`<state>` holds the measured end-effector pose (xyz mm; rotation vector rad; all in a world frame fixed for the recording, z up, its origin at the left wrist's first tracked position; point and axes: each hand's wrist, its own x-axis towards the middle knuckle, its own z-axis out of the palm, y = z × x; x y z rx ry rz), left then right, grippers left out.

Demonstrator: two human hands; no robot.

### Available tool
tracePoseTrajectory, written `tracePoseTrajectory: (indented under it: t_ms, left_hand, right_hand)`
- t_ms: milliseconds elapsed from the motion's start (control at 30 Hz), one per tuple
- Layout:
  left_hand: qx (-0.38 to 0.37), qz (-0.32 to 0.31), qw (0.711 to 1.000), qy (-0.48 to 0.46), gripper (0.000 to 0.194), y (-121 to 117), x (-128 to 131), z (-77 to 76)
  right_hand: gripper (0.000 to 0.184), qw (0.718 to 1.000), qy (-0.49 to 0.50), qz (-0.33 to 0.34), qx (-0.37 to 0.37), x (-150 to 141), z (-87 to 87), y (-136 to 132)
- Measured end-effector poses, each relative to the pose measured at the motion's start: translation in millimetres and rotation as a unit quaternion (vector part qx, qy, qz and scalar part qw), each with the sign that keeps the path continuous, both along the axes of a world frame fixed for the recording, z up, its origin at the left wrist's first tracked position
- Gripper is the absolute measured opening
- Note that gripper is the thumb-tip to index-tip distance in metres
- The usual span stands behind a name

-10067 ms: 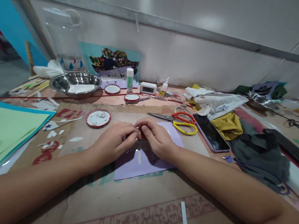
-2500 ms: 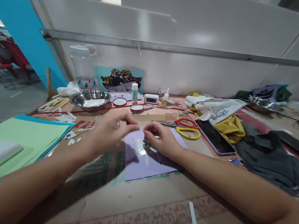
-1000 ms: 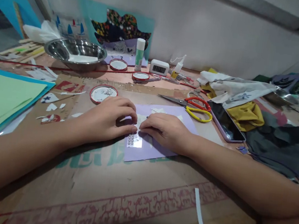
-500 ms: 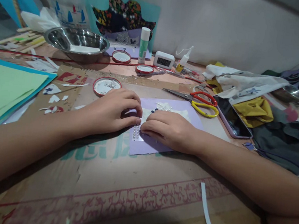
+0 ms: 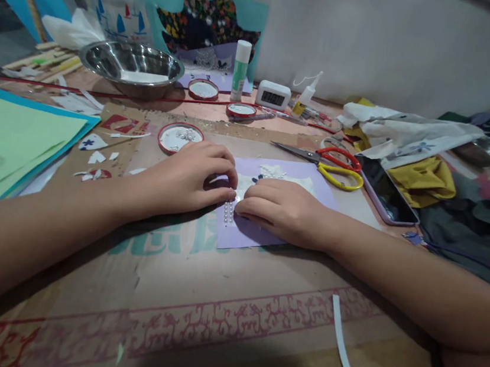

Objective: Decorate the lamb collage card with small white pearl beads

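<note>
A sheet of purple paper (image 5: 242, 241) lies under both hands, with white pieces, small dark shapes and a white beaded cluster (image 5: 272, 171) on it. Near its left edge run short rows of pearl beads (image 5: 229, 212). My left hand (image 5: 201, 175) rests at that edge, thumb and index finger brought together at the top of the bead rows. From the right, my right hand (image 5: 284, 211) lies over the paper with fingers curled in a pinch beside the beads. Whatever sits between the fingertips of either hand is too small or hidden to make out.
A red-rimmed lid of beads (image 5: 181, 139) stands behind my left hand. Scissors (image 5: 340, 166) and a phone (image 5: 387, 192) lie to the right. Farther back are a metal bowl (image 5: 131, 65), a glue stick (image 5: 240, 71), a digital timer (image 5: 273, 95) and a glue bottle (image 5: 304, 98).
The whole view has shifted slightly, with things appearing a little farther right and higher. Both hands keep nearly the same pose on the paper.
</note>
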<state>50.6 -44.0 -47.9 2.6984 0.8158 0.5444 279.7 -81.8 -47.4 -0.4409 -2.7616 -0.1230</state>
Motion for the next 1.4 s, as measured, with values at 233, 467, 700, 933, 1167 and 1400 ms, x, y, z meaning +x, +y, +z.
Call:
tracePoseTrajectory:
  t_ms: [233,467,700,933,1167,1400]
  left_hand:
    - [-0.003,0.003,1.0,0.007,0.022,-0.2,0.6,0.7]
    - [0.001,0.0,1.0,0.003,0.022,-0.4,0.3,0.4]
    - [0.001,-0.003,1.0,-0.002,0.021,-1.0,-0.1,1.1]
    - [0.011,-0.002,1.0,0.004,0.021,-1.5,0.1,0.8]
    - [0.006,-0.002,1.0,-0.003,0.02,-0.5,0.6,-1.1]
    - [-0.001,0.0,1.0,-0.004,0.019,-0.3,0.1,-0.8]
  right_hand:
    - [0.023,1.0,0.004,0.002,-0.021,2.8,2.8,-0.1]
    - [0.026,1.0,-0.005,0.0,-0.026,3.2,4.0,-0.9]
    - [0.019,0.994,0.045,0.013,-0.095,3.8,8.6,-5.4]
    - [0.02,0.994,0.03,0.02,-0.103,2.0,10.7,-6.0]
    - [0.021,0.988,0.088,0.016,-0.128,1.2,10.6,-8.7]
    - [0.022,0.989,0.093,-0.011,-0.111,1.2,7.0,-5.6]
